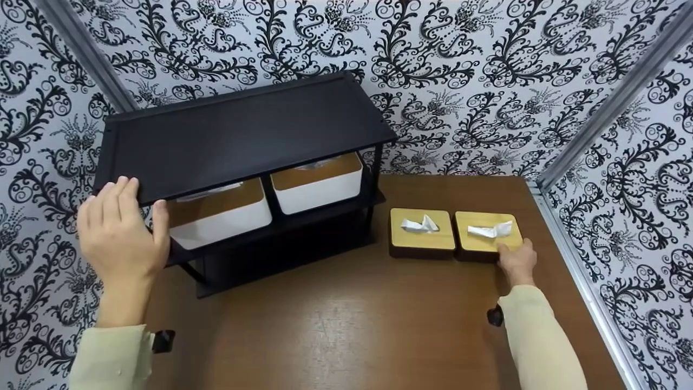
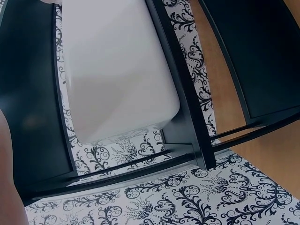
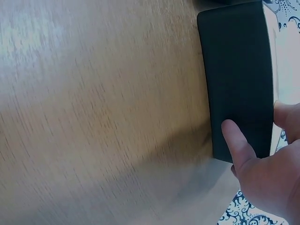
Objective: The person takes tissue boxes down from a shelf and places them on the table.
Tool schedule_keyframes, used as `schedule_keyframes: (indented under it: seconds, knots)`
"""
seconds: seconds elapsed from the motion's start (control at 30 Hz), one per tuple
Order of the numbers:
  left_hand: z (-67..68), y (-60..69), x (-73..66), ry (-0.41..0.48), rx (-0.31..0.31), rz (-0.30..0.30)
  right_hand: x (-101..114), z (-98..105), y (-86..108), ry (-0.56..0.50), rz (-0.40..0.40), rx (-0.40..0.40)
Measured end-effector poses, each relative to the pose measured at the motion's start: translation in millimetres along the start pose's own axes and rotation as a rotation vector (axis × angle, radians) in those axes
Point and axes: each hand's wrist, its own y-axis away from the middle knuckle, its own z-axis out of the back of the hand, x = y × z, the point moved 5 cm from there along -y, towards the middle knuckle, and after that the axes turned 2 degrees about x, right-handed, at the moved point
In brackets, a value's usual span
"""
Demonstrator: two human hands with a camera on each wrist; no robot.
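At the front left corner of the black shelf (image 1: 243, 135), my left hand (image 1: 119, 233) rests with straight fingers on the top board, thumb apart near the front edge. Only a strip of that hand (image 2: 7, 187) shows in the left wrist view. My right hand (image 1: 518, 264) holds the front right corner of a tissue box (image 1: 479, 245) with a yellow lid and dark sides. In the right wrist view, the thumb (image 3: 236, 143) presses the box's dark front face and another finger touches its lid edge. A second, similar tissue box (image 1: 422, 242) stands just left of it.
Two white boxes, one on the left (image 1: 224, 223) and one on the right (image 1: 319, 190), sit on the shelf's middle level, with brown tops. Patterned walls (image 1: 433, 65) close in the brown table (image 1: 335, 330) behind and at both sides. A metal rail (image 1: 579, 281) borders its right edge.
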Motion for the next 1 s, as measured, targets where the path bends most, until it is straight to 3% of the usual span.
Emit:
schedule_keyframes:
  seconds: [0.27,0.53,0.7,0.83,1.0]
  knots:
    - [0.2,0.9,0.5,-0.001,0.013,-0.006,-4,3,4.7,0.035,-0.009,0.013]
    - [3.8,0.0,2.0,-0.007,0.016,0.005,-4,2,12.3,-0.016,-0.047,0.073]
    - [2.9,-0.8,0.8,0.003,0.025,0.003,3,9,16.5,-0.029,-0.017,-0.069]
    - [2.1,-0.2,-0.4,0.004,0.025,0.004,31,13,21.5,-0.04,0.16,-0.223]
    - [2.1,-0.1,-0.2,-0.004,0.034,0.002,87,-4,42.4,-0.063,0.567,-0.276]
